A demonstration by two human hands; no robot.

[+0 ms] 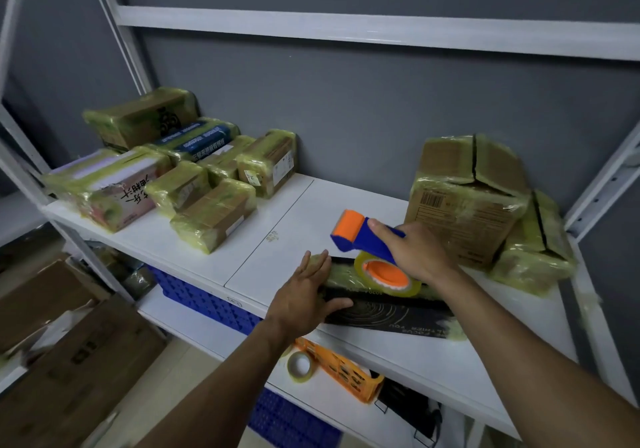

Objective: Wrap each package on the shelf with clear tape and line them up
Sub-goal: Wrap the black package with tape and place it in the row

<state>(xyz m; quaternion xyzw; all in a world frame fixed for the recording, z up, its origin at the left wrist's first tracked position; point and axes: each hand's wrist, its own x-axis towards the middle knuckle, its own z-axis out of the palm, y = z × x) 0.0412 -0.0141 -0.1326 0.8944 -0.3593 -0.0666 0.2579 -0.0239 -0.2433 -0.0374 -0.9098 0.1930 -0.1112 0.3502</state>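
- The black package (388, 312) is a long flat one lying on the white shelf (277, 212), right under both hands and close to the front edge. It has thin ring lines and small pale lettering on the front part. Yellowish see-through tape covers its back strip and its right end.
- The left hand (304, 295) lies flat over the package's left end, fingers straight, thumb out along the front side.
- The right hand (412, 250) is curled round the blue handle of the tape dispenser (363, 243). Its tape roll (360, 264) with the orange hub sits right on top of the package.
- Out past the left hand is a bunch of wrapped packages (180, 170), all shiny yellow-green.
- Just behind the right hand is a big taped cardboard box (464, 205).
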